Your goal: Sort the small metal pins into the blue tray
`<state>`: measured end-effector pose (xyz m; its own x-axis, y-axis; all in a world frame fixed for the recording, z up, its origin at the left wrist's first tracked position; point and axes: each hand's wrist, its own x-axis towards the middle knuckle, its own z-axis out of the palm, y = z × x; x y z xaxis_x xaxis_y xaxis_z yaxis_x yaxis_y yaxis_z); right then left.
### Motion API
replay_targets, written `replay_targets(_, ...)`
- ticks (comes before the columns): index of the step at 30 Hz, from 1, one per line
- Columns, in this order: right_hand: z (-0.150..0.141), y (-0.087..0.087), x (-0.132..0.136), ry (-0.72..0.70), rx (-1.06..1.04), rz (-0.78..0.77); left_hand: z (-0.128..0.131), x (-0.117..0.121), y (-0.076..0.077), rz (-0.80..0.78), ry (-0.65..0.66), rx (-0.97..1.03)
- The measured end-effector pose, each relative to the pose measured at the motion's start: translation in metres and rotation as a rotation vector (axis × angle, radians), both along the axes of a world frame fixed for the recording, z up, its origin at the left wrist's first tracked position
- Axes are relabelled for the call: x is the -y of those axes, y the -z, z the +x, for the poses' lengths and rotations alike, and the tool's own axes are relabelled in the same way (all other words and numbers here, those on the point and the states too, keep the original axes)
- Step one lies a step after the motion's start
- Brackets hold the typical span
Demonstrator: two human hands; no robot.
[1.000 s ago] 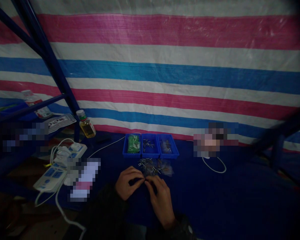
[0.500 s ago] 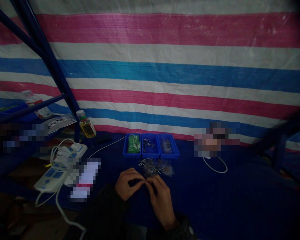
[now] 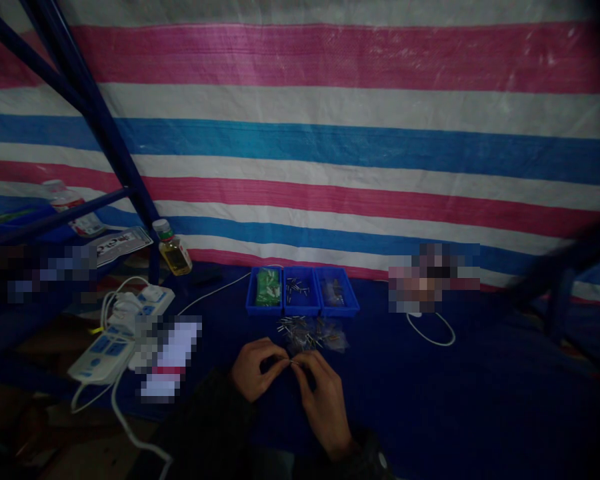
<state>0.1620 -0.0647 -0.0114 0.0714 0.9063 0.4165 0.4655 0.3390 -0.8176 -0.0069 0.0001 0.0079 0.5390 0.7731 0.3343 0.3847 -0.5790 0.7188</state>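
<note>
My left hand (image 3: 259, 368) and my right hand (image 3: 324, 397) meet fingertip to fingertip over the blue tabletop. Thumb and forefinger of each are pinched on one small thin piece (image 3: 292, 361), too small to name. Just beyond the fingers lies a loose pile of small metal pins (image 3: 305, 329) with clear plastic bags (image 3: 336, 337) at its right. Behind the pile stand three blue trays side by side: the left tray (image 3: 265, 311) holds something green in plastic, the middle tray (image 3: 301, 310) short metal pins, the right tray (image 3: 349, 308) clear bags.
At the left, white power strips (image 3: 97, 360) with plugs and cables lie beside a blurred-out phone-like screen (image 3: 173, 353). Behind them stands a bottle of yellow liquid (image 3: 174, 253) near a blue metal frame (image 3: 105, 140). A white cable loop (image 3: 447, 327) lies at the right, before a striped tarp (image 3: 330, 153).
Both hands stay in nearly the same place, still pinching. A little more of the thin piece shows between the fingertips.
</note>
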Motion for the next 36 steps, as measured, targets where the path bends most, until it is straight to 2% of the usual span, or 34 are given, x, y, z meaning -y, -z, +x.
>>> replay_targets(6, 0.0, -0.0017, -0.0008, 0.017, 0.02, 0.042, -0.0002, -0.0008, 0.0001, 0.011, 0.02, 0.01)
replay_targets(15, -0.0001, 0.0012, 0.0005, -0.016, 0.002, 0.016, -0.0017, -0.0028, 0.0047, -0.003, 0.065, 0.018)
replay_targets(23, 0.0, 0.0027, 0.0001, 0.02, 0.015, 0.052, -0.0015, -0.0013, 0.0055, 0.023, 0.029, 0.019)
replay_targets(36, 0.0005, 0.005, -0.0002, 0.013, 0.004, 0.028, -0.0012, 0.0005, 0.0014, 0.026, -0.001, 0.051)
